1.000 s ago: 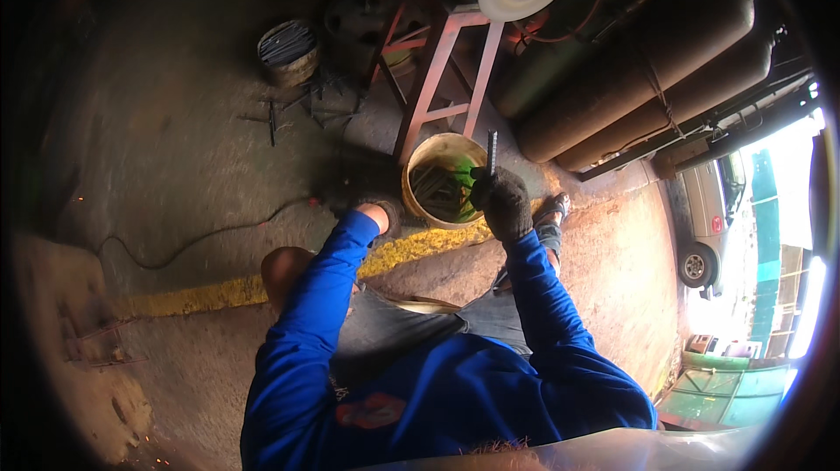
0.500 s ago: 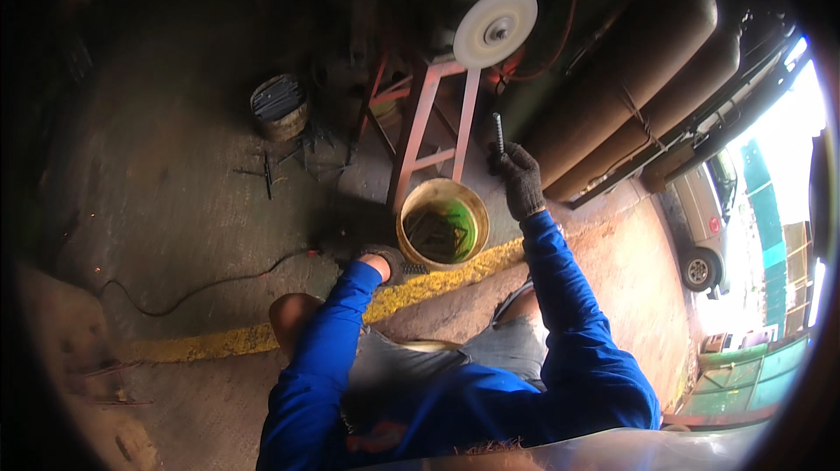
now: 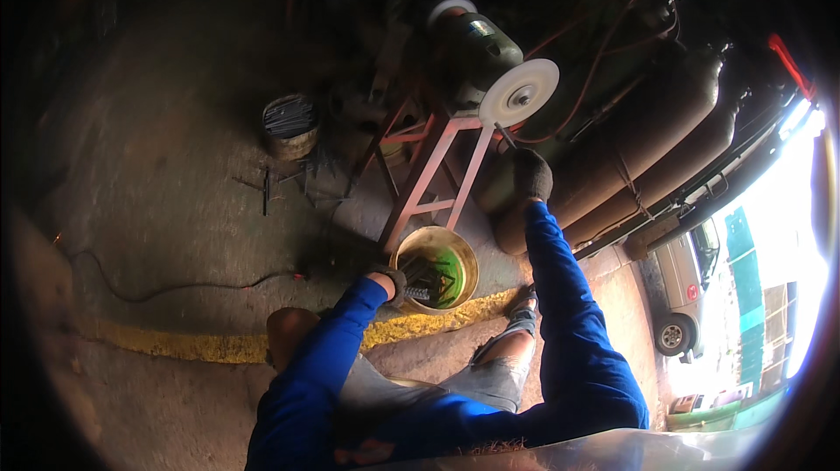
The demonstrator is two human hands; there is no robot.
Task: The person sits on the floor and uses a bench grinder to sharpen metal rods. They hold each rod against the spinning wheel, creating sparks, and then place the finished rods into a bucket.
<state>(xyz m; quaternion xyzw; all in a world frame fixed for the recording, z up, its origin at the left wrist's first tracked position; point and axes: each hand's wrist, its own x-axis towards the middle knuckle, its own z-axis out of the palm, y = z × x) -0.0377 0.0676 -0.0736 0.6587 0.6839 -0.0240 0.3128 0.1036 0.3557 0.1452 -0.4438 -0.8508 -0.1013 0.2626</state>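
Note:
My right hand [image 3: 532,175], in a dark knit glove, is closed on a short metal rod [image 3: 504,134]. The rod's far end is at the lower edge of a white grinding wheel [image 3: 520,95] on a bench grinder [image 3: 479,47]; whether they touch I cannot tell. Low by my left knee, my gloved left hand [image 3: 394,286] is wrapped round what look like ribbed metal rods [image 3: 416,293], their ends over the near-left rim of a bucket [image 3: 471,261]. Dark metal pieces [image 3: 423,275] lie inside that bucket, against its green inner wall.
A red metal stand [image 3: 414,182] carries the grinder. Large gas cylinders [image 3: 647,117] lie to the right, hoses above them. A second bucket [image 3: 290,143] full of dark rods stands far left, loose rods [image 3: 266,191] beside it. A cable [image 3: 166,298] crosses the floor; a vehicle [image 3: 678,283] is outside.
My right hand has moved up and forward, bringing the rod from upright in the air to the wheel's lower edge. My left hand has the ribbed rods closer over the bucket. The view has shifted.

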